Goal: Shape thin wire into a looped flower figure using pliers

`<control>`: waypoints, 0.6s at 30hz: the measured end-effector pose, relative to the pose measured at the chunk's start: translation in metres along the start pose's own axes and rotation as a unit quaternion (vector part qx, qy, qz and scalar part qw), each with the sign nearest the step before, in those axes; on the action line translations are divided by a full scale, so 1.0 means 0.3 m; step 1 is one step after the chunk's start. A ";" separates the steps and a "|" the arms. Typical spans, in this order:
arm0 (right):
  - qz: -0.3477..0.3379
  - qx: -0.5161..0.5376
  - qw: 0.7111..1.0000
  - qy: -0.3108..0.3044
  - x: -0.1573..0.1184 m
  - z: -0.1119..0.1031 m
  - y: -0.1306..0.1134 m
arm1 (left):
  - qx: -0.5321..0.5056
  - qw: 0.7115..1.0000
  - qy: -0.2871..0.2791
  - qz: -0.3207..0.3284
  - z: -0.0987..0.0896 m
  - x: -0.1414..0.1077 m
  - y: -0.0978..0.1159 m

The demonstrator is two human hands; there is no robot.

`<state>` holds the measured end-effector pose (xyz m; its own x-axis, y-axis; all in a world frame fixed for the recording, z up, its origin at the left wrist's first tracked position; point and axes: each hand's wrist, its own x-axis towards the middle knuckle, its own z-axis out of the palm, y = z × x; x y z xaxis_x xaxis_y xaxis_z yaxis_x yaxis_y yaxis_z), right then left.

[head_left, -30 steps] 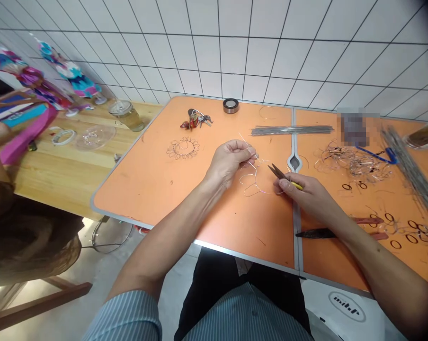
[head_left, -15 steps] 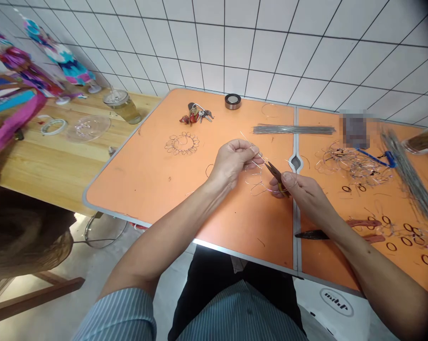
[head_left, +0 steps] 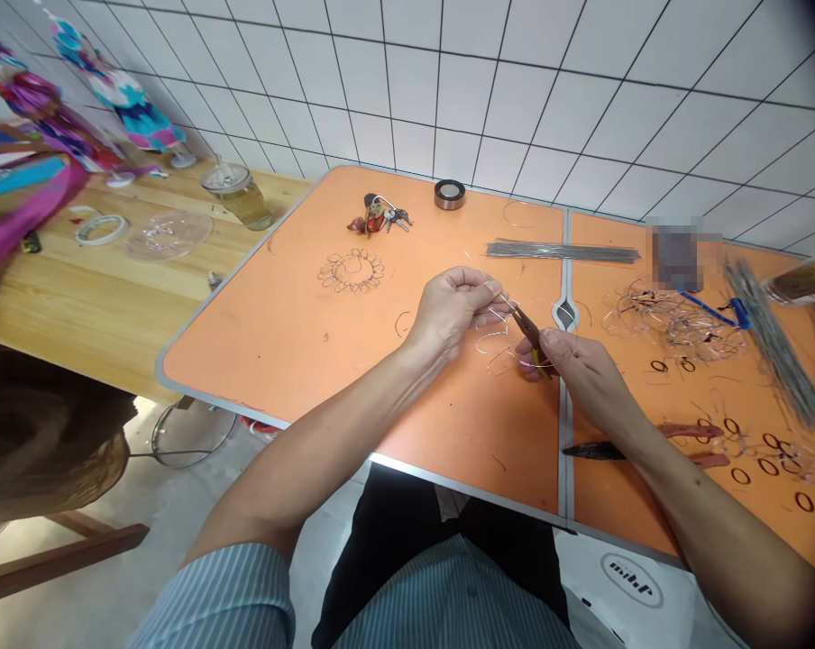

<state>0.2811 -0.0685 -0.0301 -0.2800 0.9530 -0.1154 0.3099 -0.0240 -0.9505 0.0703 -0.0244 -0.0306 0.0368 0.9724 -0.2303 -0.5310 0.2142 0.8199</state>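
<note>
Thin silver wire [head_left: 494, 344], bent into several loops, hangs between my two hands above the orange table. My left hand [head_left: 458, 311] pinches it between thumb and fingers, and one straight end sticks up past the fingertips. In my right hand [head_left: 576, 361] are small pliers [head_left: 527, 326], their jaw tips touching the wire right beside my left fingertips. Whether the jaws are fully closed is too small to tell. Left of my hands, a ring of looped wire [head_left: 351, 270] lies flat on the table.
A bundle of straight wires [head_left: 563, 251] lies behind my hands. Larger pliers with red handles [head_left: 597, 450] rest under my right forearm. Tangled wire [head_left: 678, 320], dark rings [head_left: 740, 476] and another wire bundle [head_left: 779, 347] are at right. Keys [head_left: 380, 216] and a tape roll [head_left: 449, 194] sit at the back.
The view has shifted slightly. Both hands stay close together on the wire, and the pliers' tips remain by my left fingertips with only a slight change of angle.
</note>
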 end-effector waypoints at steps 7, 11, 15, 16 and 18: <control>0.001 0.013 1.000 -0.006 0.001 -0.002 -0.008 | -0.012 1.000 0.002 0.001 0.002 0.000 -0.006; 0.004 0.004 1.000 -0.001 0.001 -0.001 -0.007 | -0.006 1.000 0.008 -0.003 0.007 -0.002 -0.007; 0.010 0.007 1.000 0.002 -0.002 0.002 -0.011 | -0.008 1.000 0.005 0.000 0.006 -0.004 -0.010; 0.010 0.009 1.000 0.003 -0.002 0.003 -0.012 | -0.010 1.000 0.005 0.001 0.006 -0.005 -0.011; 0.008 0.014 1.000 0.002 -0.003 0.004 -0.011 | -0.013 1.000 0.004 0.003 0.007 -0.005 -0.012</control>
<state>0.2791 -0.0697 -0.0272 -0.2721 0.9534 -0.1305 0.2881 -0.0487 -0.9564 0.0739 -0.0265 -0.0320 0.0265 0.9727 -0.2304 -0.5536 0.2062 0.8069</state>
